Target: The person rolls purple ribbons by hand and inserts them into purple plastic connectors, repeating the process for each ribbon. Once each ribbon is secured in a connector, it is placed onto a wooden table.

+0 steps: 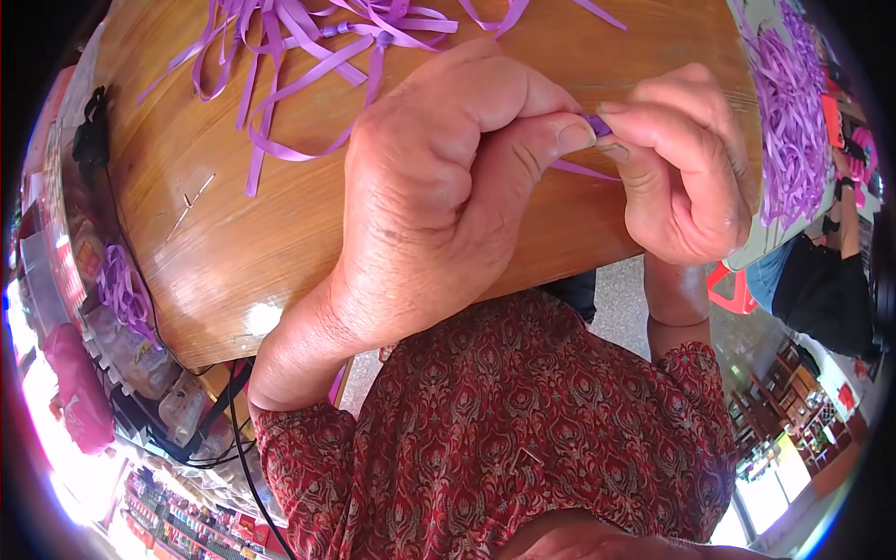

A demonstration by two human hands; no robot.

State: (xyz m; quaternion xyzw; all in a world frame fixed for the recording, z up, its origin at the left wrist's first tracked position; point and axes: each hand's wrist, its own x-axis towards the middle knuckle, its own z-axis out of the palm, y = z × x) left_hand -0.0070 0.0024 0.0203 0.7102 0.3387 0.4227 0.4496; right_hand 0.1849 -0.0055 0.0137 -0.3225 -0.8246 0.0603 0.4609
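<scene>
your left hand (439, 177) and right hand (686, 163) pinch a small purple piece (598, 125) from opposite sides, likely to steady it; purple ribbons (273, 13) lie farther up the desk (280, 219).

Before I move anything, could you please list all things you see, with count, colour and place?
small piece: one, purple, between both hands' fingertips
loose ribbons: many, purple, table's far part
ribbon heap: one, purple, beyond table's right edge
ribbon bundle: one, purple, left of table
thin rod: one, silvery, table's left part
table: one, brown, under the hands
soft item: one, pink, far left
cable: at least one, black, lower left
other person: one, black top, right
background goods: too small to count
patterned garment: one, red, lower middle
left hand: one, bare, centre
right hand: one, bare, right of centre
</scene>
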